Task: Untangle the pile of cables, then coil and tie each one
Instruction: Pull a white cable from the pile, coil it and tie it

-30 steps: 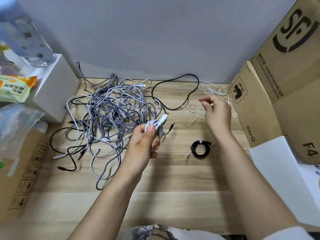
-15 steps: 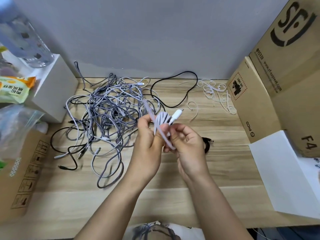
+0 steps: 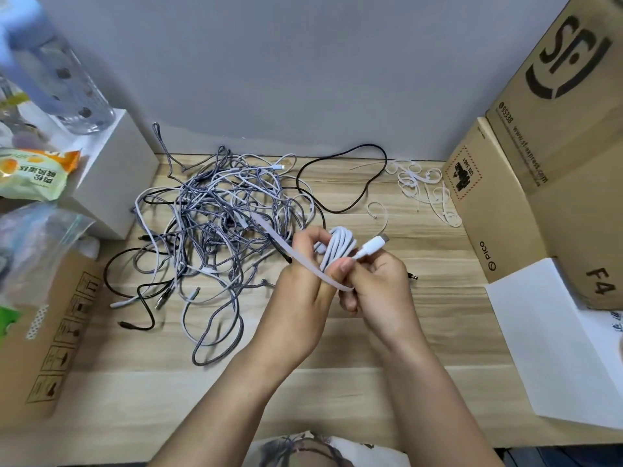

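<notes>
A coiled white cable [image 3: 340,247] with a white plug [image 3: 372,246] is held above the wooden table [image 3: 337,348]. My left hand [image 3: 303,284] grips the coil's loops. My right hand [image 3: 377,284] pinches a white tie strip [image 3: 290,254] that runs up and left across my left hand. Behind them lies the tangled pile of grey, white and black cables [image 3: 215,224]. A coiled black cable is almost hidden behind my right hand; only its plug tip [image 3: 413,276] shows.
Loose white ties [image 3: 421,187] lie at the back right, one more tie [image 3: 379,214] nearer. Cardboard boxes [image 3: 539,163] stand right, a white sheet [image 3: 556,348] beside them. A white box [image 3: 111,176], a bottle [image 3: 57,79] and a snack bag [image 3: 30,173] sit left.
My right hand came back from the loose ties with one strip and joined my left hand at the coil. The strip now lies across my left hand.
</notes>
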